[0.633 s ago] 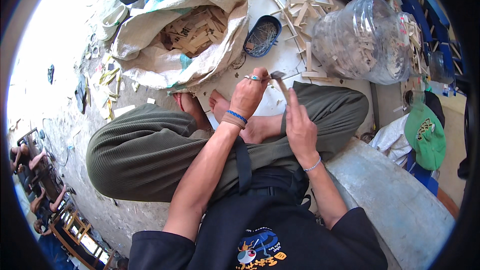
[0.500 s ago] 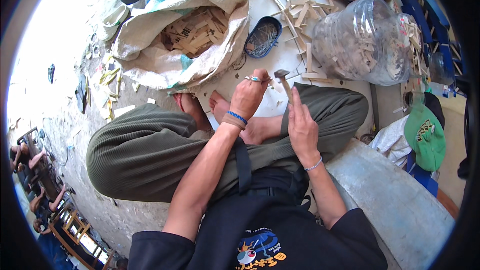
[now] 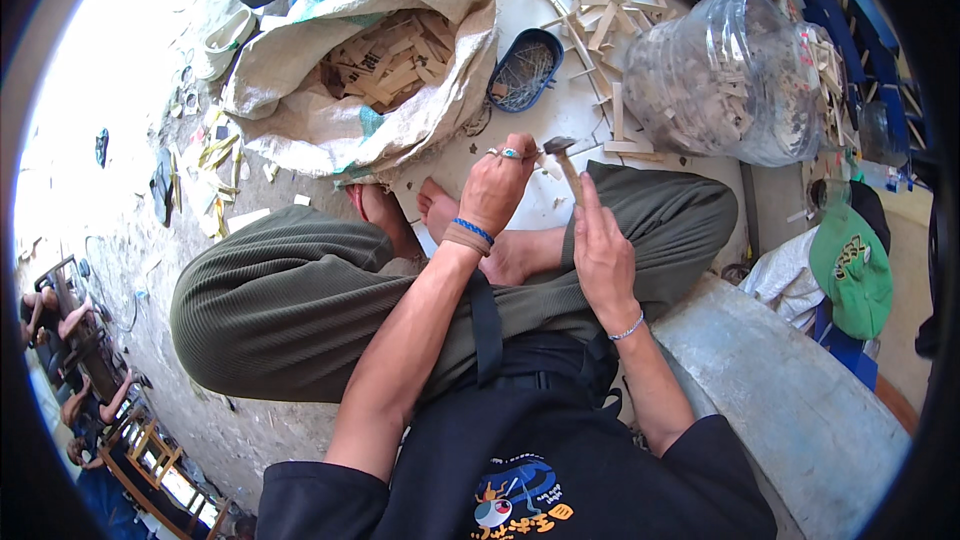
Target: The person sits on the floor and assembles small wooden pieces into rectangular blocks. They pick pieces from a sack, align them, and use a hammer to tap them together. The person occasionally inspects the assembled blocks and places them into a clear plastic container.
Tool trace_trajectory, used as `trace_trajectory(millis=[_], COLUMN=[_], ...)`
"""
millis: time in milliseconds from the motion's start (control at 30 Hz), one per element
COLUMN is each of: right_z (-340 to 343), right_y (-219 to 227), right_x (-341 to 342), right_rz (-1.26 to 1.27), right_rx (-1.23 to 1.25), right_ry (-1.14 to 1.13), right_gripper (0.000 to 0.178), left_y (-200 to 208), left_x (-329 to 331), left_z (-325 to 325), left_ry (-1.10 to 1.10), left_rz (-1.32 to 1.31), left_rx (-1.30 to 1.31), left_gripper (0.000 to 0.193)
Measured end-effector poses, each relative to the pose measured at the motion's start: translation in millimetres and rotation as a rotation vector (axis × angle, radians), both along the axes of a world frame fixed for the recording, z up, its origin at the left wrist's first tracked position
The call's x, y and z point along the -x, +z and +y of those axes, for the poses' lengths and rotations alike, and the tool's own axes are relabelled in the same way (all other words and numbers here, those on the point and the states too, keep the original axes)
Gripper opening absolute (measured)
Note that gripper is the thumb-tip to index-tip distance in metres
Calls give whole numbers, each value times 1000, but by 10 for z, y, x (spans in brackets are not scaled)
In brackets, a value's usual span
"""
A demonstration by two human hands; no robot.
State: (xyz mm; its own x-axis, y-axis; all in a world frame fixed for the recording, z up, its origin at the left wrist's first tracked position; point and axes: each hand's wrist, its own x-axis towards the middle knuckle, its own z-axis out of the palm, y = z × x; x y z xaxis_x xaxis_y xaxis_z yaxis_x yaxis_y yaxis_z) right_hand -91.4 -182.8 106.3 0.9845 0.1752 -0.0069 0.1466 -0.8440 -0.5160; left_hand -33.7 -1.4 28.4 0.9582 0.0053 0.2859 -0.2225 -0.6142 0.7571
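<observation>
My right hand (image 3: pixel 606 258) is closed around the wooden handle of a hammer (image 3: pixel 568 166), whose dark metal head is raised close to my left fingertips. With fingers pinched together, my left hand (image 3: pixel 496 186) is held over my crossed legs. A small pale piece (image 3: pixel 549 168), wood by its look, shows beside those fingertips. What the left fingers grip is mostly hidden behind them. Just beyond my hands, a blue oval tray (image 3: pixel 553 83) of loose nails (image 3: pixel 524 72) rests on the tiles.
A woven sack (image 3: pixel 285 125) of wood offcuts (image 3: pixel 400 65) stands at the far left. Joined wooden strips (image 3: pixel 603 25) are piled beyond the tray. A large clear plastic container (image 3: pixel 715 80) lies to the right, near a green cap (image 3: pixel 850 275). A grey slab (image 3: pixel 790 390) lies beside my right arm.
The hammer head has shifted slightly left and up, nearer to my left fingertips. The pale piece by those fingers shows less than before. Both hands keep nearly the same place.
</observation>
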Motion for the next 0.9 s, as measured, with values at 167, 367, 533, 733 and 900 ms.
trace_trajectory(millis=[167, 367, 533, 733, 900], right_z=[18, 99, 125, 117, 131], right_y=[52, -9, -256, -399, -325], right_x=[-1, -330, -756, -918, -926], right_rz=[50, -44, 362, 619, 655], right_rx=[53, -253, -345, -363, -436], right_ry=[11, -99, -208, -205, -243], right_gripper=[52, 42, 40, 34, 37], left_y=[-6, -15, 9, 8, 25], left_x=[11, 9, 3, -12, 14], left_z=[-3, -10, 21, 57, 94], left_ry=[-8, -4, 5, -11, -22], left_rz=[2, -15, 11, 48, 131], left_rx=[-9, -10, 8, 33, 117], left_gripper=[23, 24, 24, 27, 31])
